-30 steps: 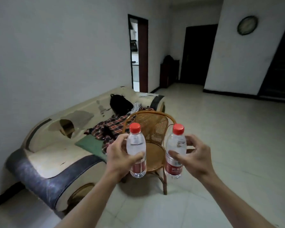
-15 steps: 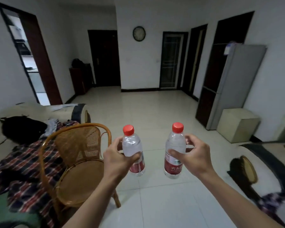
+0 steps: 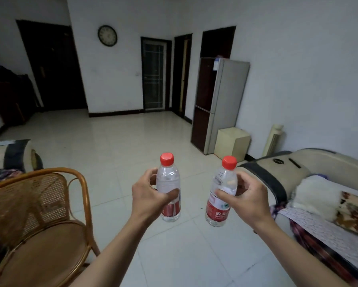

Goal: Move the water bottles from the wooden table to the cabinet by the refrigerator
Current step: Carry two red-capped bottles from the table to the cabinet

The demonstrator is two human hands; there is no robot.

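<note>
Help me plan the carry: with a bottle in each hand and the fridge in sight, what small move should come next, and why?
Probably step forward and to the right across the tiled floor toward the cream cabinet beside the refrigerator. The left hand and right hand each grip an upright, capped bottle, the cabinet is far off, and the path looks open.

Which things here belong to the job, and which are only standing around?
For the job: left bottle in left hand; right bottle in right hand; cabinet; refrigerator.

Just around: wicker chair, clock, sofa.
</note>
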